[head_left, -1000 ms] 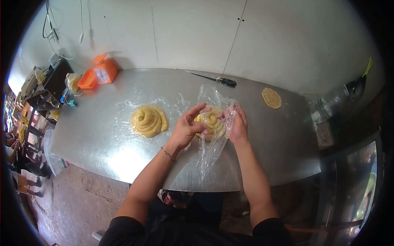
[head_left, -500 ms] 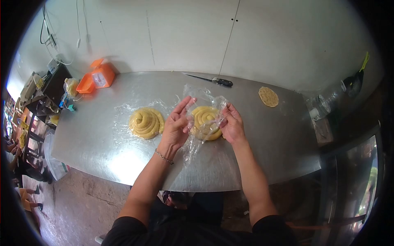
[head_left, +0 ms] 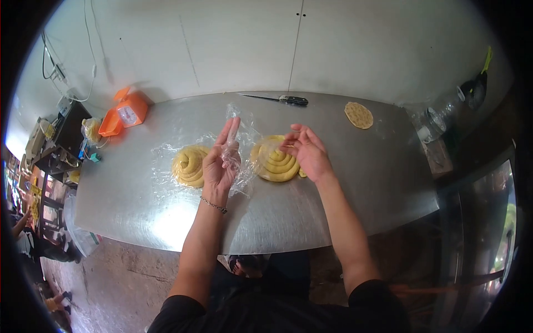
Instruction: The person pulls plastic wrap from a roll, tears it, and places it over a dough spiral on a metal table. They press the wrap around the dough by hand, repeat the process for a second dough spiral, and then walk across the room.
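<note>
Two spiral coils of yellow dough lie on the metal table. Clear plastic film [head_left: 161, 172] lies under and around the left coil [head_left: 190, 165]. My left hand [head_left: 223, 158] is between the coils, holding a crumpled sheet of clear film [head_left: 243, 166] against its palm, with two fingers stretched upward. That sheet reaches the left side of the right coil [head_left: 276, 161]. At the right coil's upper right, my right hand [head_left: 310, 152] has its fingers apart and nothing in them.
A knife [head_left: 291, 100] lies at the table's back edge. A flat round piece [head_left: 359, 115] is at the back right. An orange scale [head_left: 131, 111] stands back left. Plastic containers [head_left: 436, 125] are at the right end. People [head_left: 41, 244] are at far left.
My left hand has drawn the film leftward off much of the right coil. My right hand has let go of the film and opened. The view has shifted slightly.
</note>
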